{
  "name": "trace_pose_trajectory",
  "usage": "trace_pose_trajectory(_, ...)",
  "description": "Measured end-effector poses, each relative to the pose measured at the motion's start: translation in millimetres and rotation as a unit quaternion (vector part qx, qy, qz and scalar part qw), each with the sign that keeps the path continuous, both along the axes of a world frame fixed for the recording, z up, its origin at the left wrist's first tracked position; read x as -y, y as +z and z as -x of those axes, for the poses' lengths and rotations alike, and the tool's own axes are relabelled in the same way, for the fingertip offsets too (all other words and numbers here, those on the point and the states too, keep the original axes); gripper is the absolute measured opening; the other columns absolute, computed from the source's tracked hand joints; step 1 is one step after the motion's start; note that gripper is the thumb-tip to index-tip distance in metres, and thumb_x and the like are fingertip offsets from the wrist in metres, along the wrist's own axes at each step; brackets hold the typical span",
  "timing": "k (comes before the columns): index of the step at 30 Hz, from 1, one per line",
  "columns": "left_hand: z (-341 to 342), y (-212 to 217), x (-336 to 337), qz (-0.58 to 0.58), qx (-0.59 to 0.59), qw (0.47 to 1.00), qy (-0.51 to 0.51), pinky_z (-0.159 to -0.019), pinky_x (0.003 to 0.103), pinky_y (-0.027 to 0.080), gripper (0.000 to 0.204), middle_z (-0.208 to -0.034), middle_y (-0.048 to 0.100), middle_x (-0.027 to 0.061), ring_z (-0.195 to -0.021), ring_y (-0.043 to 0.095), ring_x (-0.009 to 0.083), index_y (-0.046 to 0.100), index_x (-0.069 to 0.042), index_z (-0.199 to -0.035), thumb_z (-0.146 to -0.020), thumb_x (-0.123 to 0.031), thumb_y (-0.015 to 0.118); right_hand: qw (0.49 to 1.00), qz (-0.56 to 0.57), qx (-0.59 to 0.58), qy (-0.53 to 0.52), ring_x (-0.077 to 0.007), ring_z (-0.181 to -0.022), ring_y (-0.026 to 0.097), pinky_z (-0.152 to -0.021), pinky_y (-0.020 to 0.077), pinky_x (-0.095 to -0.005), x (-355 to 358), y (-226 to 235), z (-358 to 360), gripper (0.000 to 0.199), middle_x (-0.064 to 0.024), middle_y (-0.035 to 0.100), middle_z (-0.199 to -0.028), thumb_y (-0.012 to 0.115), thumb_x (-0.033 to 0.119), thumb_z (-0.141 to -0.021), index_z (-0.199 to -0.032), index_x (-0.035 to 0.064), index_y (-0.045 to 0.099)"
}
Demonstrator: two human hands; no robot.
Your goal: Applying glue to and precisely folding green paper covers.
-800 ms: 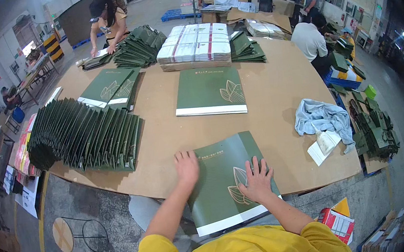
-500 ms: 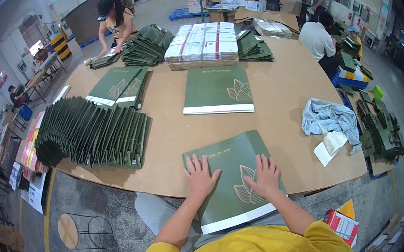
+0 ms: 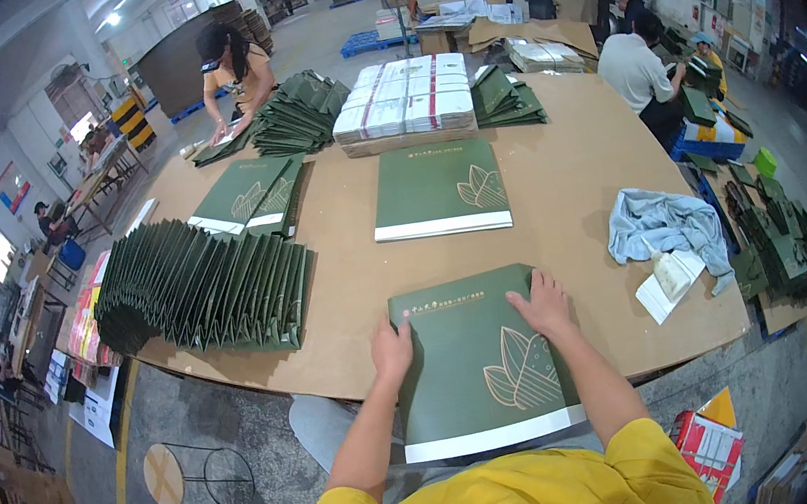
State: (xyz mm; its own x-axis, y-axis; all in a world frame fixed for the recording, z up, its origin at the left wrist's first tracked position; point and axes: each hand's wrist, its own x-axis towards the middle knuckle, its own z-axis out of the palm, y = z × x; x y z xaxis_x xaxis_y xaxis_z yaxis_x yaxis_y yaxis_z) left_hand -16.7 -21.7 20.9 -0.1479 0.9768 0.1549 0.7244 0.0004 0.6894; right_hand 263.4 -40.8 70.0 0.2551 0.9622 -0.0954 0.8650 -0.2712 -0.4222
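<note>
A flat green paper bag [image 3: 458,366] with a gold leaf drawing and a white strip along its near edge lies in front of me, partly over the table's near edge. My left hand [image 3: 392,349] grips its left edge, thumb uppermost, the other fingers largely hidden. At the far right corner, my right hand [image 3: 543,305] holds the right edge with its thumb on the face. Beyond lies a similar green bag [image 3: 439,182], flat on the table. To the left, many folded green bags [image 3: 206,286] stand fanned in a row, with more flat green bags [image 3: 240,193] behind them.
A tied stack of white printed sheets [image 3: 405,96] stands at the table's [image 3: 556,183] far side. A light blue cloth [image 3: 662,225] and a white bottle [image 3: 670,272] lie at right. Across the table a person [image 3: 235,71] handles green bags. A stool [image 3: 164,477] stands lower left.
Both hands have gone from lying spread on the bag's face to gripping its two side edges. The bag has straightened and sits slightly further right in view.
</note>
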Motion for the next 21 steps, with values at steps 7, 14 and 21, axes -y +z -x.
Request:
trace_pose_trajectory(7, -23, -5, -38, 0.035, 0.054, 0.998, -0.019, -0.078, 0.049, 0.044, 0.045, -0.088, 0.06, 0.0302, -0.087, 0.058, 0.0445, 0.061, 0.005, -0.09, -0.091, -0.035, 0.042, 0.989, 0.034, -0.115, -0.087, -0.0382, -0.108, 0.054, -0.09, 0.0432, -0.047, -44, 7, -34, 0.056, -0.0248, 0.057, -0.114, 0.052, 0.048, -0.083, -0.109, -0.0017, 0.059)
trace_pose_trajectory(14, -37, -5, -43, 0.042, 0.056, 0.997, -0.024, -0.075, 0.049, 0.045, 0.04, -0.086, 0.06, 0.0287, -0.086, 0.059, 0.0437, 0.062, 0.004, -0.089, -0.092, -0.031, 0.044, 0.989, -0.032, -0.075, -0.123, -0.0404, -0.097, 0.059, -0.083, 0.0471, -0.0477, -60, -16, -36, 0.042, -0.0234, 0.063, -0.1, 0.049, 0.037, -0.089, -0.097, -0.0023, 0.063)
trace_pose_trajectory(21, -49, -9, -41, 0.025, 0.073, 0.997, -0.019, -0.076, 0.044, 0.046, 0.031, -0.092, 0.062, 0.0228, -0.081, 0.06, 0.0373, 0.051, 0.001, -0.113, -0.088, -0.019, 0.053, 0.99, -0.02, -0.068, -0.123, -0.0375, -0.1, 0.057, -0.085, 0.0444, -0.0493, -61, -34, -29, 0.037, -0.0202, 0.06, -0.104, 0.052, 0.034, -0.089, -0.11, 0.0032, 0.053)
